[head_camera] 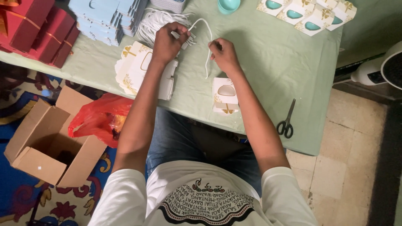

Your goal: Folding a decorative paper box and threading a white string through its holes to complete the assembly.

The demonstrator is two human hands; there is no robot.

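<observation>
My left hand and my right hand both pinch one white cord, which arcs between them and hangs down to the green tablecloth. The cord comes off a loose bundle of white cords just beyond my left hand. Under my left forearm lies a stack of flat white box blanks with gold print. A small folded white box with an oval window stands by my right wrist.
Black scissors lie near the table's right front corner. Several finished boxes sit at the far right, light blue flat packs and red boxes at the far left. An open cardboard carton and a red plastic bag are on the floor.
</observation>
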